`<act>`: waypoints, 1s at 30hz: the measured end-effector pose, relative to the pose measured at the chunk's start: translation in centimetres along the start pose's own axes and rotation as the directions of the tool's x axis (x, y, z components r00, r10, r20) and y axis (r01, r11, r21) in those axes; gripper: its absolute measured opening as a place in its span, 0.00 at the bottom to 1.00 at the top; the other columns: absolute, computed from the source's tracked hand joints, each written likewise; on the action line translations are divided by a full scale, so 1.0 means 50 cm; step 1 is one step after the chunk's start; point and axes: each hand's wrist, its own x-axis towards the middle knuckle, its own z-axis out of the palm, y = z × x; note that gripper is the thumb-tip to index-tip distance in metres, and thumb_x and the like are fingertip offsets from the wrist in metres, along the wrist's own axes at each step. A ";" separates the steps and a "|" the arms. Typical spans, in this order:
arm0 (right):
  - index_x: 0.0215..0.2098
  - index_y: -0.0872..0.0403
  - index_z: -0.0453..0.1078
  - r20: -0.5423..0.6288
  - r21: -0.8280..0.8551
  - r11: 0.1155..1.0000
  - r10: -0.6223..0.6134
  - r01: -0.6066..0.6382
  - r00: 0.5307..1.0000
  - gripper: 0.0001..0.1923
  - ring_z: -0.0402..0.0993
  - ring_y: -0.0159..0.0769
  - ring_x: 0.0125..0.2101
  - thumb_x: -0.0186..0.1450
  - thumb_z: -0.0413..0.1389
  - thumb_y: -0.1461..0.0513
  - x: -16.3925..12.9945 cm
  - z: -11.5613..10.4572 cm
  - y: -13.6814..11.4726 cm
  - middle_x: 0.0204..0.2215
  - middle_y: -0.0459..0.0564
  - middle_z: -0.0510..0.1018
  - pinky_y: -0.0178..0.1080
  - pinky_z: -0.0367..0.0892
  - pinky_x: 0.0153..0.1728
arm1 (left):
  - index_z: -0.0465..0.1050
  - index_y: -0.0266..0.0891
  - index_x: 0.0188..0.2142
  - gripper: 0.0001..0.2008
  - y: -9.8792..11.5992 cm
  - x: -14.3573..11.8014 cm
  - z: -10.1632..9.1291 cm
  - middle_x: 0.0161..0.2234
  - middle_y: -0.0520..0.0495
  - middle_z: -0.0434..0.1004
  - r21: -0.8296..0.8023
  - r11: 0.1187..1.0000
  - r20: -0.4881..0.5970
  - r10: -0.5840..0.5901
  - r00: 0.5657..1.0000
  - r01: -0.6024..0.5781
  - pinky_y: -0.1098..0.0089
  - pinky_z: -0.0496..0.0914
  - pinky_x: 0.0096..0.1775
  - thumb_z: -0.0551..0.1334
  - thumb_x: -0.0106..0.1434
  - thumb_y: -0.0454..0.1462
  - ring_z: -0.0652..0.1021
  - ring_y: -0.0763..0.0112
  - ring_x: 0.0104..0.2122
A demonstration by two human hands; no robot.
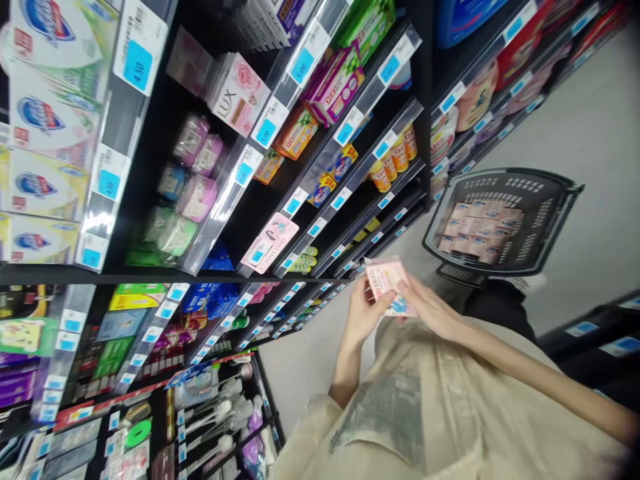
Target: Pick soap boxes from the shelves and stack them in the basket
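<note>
Both my hands are at chest height around a small pink printed pack (389, 283) with a blue pattern at its lower corner. My left hand (364, 308) grips its left side, thumb across the front. My right hand (426, 305) holds the right side, fingers on the front face. What is inside the pack does not show. Beyond my right hand a dark grey shopping basket (543, 223) stands on the floor, with several pale pink packs (477, 230) lined up inside it.
Tilted in view, dark shelves (260, 220) with blue-and-white price tags run along my left. They carry LUX soap boxes (240, 93), bagged sponges (193, 173) and orange jars (395, 160). Brushes (220, 417) hang at lower left. More shelving (590, 333) edges the right.
</note>
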 end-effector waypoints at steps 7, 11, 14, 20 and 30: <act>0.61 0.50 0.69 0.031 -0.355 0.932 -0.071 0.077 0.997 0.32 0.84 0.49 0.30 0.75 0.41 0.40 0.006 0.005 -0.043 0.23 0.48 0.83 0.46 0.76 0.39 | 0.77 0.40 0.54 0.33 0.035 0.014 -0.036 0.47 0.43 0.80 0.019 0.994 -0.057 0.105 0.993 -0.104 0.63 0.75 0.47 0.78 0.54 0.53 0.80 0.62 0.43; 0.58 0.48 0.71 0.077 -0.383 0.913 -0.124 0.144 0.989 0.28 0.85 0.47 0.31 0.74 0.46 0.41 0.011 0.002 -0.040 0.30 0.48 0.86 0.44 0.76 0.39 | 0.80 0.41 0.54 0.29 0.087 0.032 -0.096 0.41 0.46 0.74 0.273 0.940 0.056 0.198 0.979 -0.206 0.65 0.73 0.44 0.75 0.58 0.54 0.77 0.64 0.40; 0.51 0.46 0.76 0.121 -0.412 0.893 -0.142 0.180 0.982 0.24 0.84 0.45 0.29 0.72 0.50 0.41 0.010 -0.008 -0.019 0.29 0.47 0.86 0.42 0.76 0.35 | 0.82 0.42 0.52 0.26 0.136 0.047 -0.160 0.38 0.46 0.73 0.494 0.822 0.059 0.295 0.954 -0.285 0.63 0.72 0.46 0.73 0.61 0.54 0.75 0.62 0.40; 0.44 0.46 0.78 0.100 -0.361 0.920 -0.128 0.156 0.987 0.21 0.85 0.45 0.32 0.71 0.53 0.43 0.002 -0.035 0.016 0.37 0.49 0.88 0.42 0.77 0.36 | 0.74 0.41 0.61 0.30 0.239 0.101 -0.332 0.51 0.40 0.77 0.648 0.697 -0.186 0.536 0.824 -0.307 0.60 0.73 0.53 0.65 0.68 0.55 0.78 0.55 0.50; 0.43 0.47 0.77 0.027 -0.350 0.927 -0.130 0.132 0.991 0.24 0.85 0.45 0.32 0.71 0.51 0.40 -0.018 -0.052 0.061 0.40 0.50 0.88 0.43 0.78 0.37 | 0.67 0.23 0.65 0.23 0.357 0.210 -0.536 0.61 0.32 0.72 0.975 0.214 -0.107 0.669 0.736 -0.053 0.57 0.58 0.66 0.58 0.75 0.35 0.70 0.52 0.62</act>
